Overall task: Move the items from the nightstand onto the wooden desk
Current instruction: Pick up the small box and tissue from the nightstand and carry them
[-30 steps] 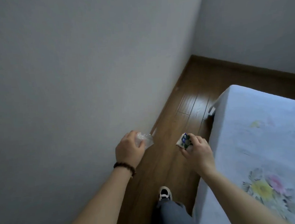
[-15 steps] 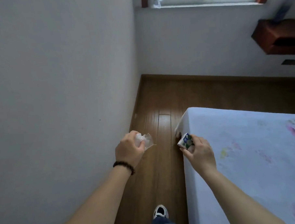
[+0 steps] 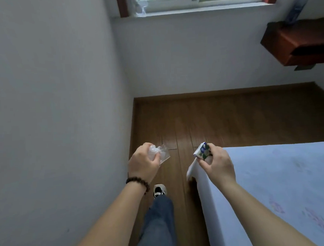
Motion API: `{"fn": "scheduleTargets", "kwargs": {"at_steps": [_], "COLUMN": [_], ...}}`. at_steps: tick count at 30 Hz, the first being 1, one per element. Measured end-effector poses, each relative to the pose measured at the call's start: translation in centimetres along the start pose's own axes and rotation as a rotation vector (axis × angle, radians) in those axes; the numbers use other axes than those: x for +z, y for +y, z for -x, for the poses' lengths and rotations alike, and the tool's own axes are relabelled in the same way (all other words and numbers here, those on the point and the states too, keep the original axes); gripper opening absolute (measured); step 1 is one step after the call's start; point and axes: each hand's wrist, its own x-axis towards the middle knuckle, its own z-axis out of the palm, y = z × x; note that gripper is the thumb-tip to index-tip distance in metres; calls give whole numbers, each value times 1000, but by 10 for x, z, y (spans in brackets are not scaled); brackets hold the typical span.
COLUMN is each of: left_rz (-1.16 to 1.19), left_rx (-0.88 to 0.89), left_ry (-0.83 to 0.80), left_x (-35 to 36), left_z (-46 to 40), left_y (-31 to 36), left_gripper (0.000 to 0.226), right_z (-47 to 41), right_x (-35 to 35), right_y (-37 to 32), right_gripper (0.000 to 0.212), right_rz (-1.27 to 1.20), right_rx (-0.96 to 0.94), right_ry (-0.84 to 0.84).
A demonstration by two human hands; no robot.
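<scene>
Items from the nightstand are being carried in both hands: a crumpled clear plastic wrapper (image 3: 159, 154) is gripped in the curled fingers of the left hand (image 3: 143, 165), and a small white-and-blue packet (image 3: 201, 152) is pinched at the fingertips of the right hand (image 3: 217, 164), just above the near corner of the bed (image 3: 271, 183). No tabletop is seen, so both loads are judged to be in transit. The wrapper could slip out, since a loose flap is left sticking past the fingers and the plastic looks slick; the packet could be dropped, being held only by one end. The bed corner could be clipped by the right leg or arm. Open room is given by the strip of wooden floor (image 3: 231, 119) between the bed and the left wall (image 3: 54, 109), which widens beyond the bed toward the window wall. A wall-mounted wooden shelf (image 3: 298, 42) juts out far beyond the bed, to its right.
</scene>
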Motion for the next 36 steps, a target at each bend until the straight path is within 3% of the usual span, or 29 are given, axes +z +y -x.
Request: {"fn": "scheduleTargets", "kwargs": {"at_steps": [8,14,24,36], "left_rz": [-6,4,-52,-4], "left_rx": [96,216,454,755], "left_ry": [-53,-147,-351,-593], "left_x": [33,93,262,473], "left_z": [-246,-360,-499,-574], "left_y": [31,88,206,463], "left_gripper": [21,21,23,19], "right_z": [-220,-309,-452,-546], "right_x": [7,-7,-45,-184], "right_y": [-18,9,136,305], "right_gripper": [52,53,51,52], "right_rz": [37,43,24,58], "right_rx": [136,272,509,819], "right_ry": [131,215,343,613]}}
